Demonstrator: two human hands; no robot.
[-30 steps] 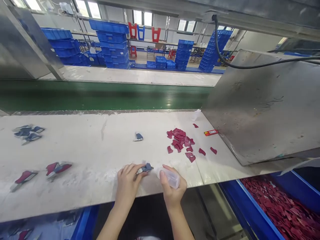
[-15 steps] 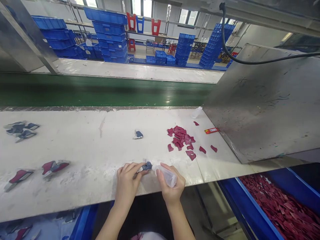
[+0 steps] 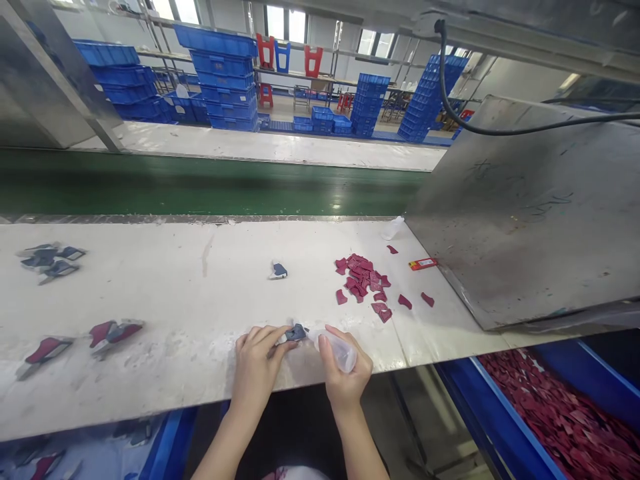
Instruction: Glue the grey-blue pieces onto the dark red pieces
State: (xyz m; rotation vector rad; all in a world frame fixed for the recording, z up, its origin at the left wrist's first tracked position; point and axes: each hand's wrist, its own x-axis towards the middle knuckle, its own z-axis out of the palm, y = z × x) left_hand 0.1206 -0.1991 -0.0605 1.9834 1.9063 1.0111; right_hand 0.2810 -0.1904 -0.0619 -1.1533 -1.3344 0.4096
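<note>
Past half-second | right hand (image 3: 349,379): eased back slightly | clear bottle (image 3: 343,353): tip drew away from dark blue piece (image 3: 297,333)

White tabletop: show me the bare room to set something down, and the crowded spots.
Widest bare patch: between the far-left blue cluster and the lone blue piece. Another lies between that piece and the green belt. Crowded: the maroon pile, and mid-front, around the left hand and right hand.
</note>
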